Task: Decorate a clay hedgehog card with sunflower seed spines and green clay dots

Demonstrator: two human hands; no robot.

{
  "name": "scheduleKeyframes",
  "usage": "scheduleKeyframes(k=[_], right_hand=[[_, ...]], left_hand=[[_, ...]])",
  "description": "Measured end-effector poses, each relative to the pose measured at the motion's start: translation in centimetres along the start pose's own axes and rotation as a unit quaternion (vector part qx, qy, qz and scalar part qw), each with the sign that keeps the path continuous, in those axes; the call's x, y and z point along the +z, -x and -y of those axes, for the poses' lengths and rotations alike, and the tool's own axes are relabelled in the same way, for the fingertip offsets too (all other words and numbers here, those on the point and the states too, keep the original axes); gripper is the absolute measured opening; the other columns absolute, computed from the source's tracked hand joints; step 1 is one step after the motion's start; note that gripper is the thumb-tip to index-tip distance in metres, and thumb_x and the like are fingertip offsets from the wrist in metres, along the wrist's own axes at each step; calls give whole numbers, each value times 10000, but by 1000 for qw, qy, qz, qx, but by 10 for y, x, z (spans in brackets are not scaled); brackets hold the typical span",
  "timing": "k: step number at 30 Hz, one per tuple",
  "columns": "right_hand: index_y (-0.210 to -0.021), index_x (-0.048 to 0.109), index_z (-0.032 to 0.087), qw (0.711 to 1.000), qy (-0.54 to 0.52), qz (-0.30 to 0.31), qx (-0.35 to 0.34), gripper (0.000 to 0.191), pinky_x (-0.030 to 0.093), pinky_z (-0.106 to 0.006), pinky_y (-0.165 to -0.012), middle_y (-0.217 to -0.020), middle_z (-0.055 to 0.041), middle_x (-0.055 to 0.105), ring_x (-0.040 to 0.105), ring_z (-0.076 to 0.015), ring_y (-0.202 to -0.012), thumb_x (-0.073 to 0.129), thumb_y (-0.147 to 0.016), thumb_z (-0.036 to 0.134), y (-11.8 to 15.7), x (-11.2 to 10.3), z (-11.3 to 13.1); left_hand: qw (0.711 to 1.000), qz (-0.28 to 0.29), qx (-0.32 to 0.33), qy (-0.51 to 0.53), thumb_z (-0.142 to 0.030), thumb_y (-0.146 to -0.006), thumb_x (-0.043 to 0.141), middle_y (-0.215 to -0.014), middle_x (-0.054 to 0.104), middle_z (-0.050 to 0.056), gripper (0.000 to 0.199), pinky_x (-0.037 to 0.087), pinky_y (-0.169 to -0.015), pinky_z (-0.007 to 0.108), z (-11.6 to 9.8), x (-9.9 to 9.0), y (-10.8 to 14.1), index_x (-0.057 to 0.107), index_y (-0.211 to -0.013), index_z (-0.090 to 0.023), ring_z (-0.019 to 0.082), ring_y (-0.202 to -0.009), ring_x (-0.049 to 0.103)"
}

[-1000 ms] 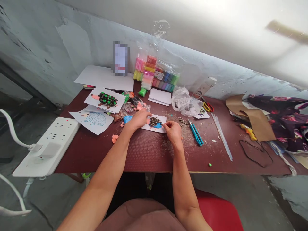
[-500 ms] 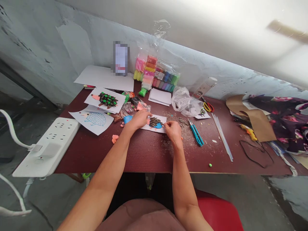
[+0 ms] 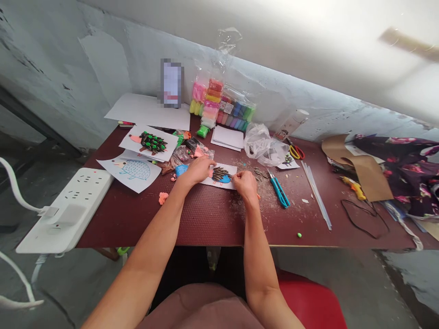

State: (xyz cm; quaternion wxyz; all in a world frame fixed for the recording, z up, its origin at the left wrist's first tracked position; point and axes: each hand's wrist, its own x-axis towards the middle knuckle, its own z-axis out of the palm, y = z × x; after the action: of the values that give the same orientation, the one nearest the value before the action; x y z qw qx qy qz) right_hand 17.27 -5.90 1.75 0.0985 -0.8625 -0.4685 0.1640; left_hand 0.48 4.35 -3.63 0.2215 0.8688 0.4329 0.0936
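Observation:
My left hand (image 3: 197, 170) lies on the left end of a white paper card (image 3: 228, 180), its fingertips at the card's upper edge. The card bears a blue-drawn hedgehog covered with rows of dark striped sunflower seeds (image 3: 220, 174). My right hand (image 3: 245, 185) sits just right of those seeds, fingertips pinched together. Anything between them is hidden. A loose pile of sunflower seeds (image 3: 259, 171) lies on the table beyond my right hand. Orange clay (image 3: 163, 198) sits left of my left forearm.
Finished hedgehog pictures (image 3: 149, 143) lie at the left, by a white power strip (image 3: 65, 210). Clay packs (image 3: 209, 103) and a plastic bag (image 3: 257, 140) stand at the back. Blue-handled scissors (image 3: 279, 192) and clear glue sticks (image 3: 316, 195) lie to the right.
My right hand has moved slightly up the table, closer to the seeds on the card. My left hand stays on the card.

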Motion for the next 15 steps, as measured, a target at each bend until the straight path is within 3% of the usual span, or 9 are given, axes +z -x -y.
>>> scheduleKeyframes(k=[5,10,15], right_hand=[[-741,800,189,1000,-12,-8,-6,237,371,-282,-635,-749,-93,761,657,-203,-706,617,-890,214,0,2,-2],[-930,856,193,999,-44,-29,-14,248,429,-272,-695,-863,-88,806,712,-216,-809,618,-895,255,1,-4,-15],[-1130,834,174,993,19,-93,68,326,500,-335,-830,-1123,-174,799,740,-285,-990,571,-941,217,-9,-18,-38]], left_hand=[[1000,-2,-3,3,-106,-959,583,-1336,736,122,446,522,-1108,373,-1,-1,0,777,-1333,-250,287,-1277,680],[1000,2,-6,8,-81,-967,553,-1362,726,120,465,512,-1109,361,-2,-1,1,770,-1343,-246,282,-1299,667],[1000,8,-9,7,-92,-980,548,-1365,725,127,450,510,-1111,360,-3,-3,1,768,-1346,-234,276,-1315,658]])
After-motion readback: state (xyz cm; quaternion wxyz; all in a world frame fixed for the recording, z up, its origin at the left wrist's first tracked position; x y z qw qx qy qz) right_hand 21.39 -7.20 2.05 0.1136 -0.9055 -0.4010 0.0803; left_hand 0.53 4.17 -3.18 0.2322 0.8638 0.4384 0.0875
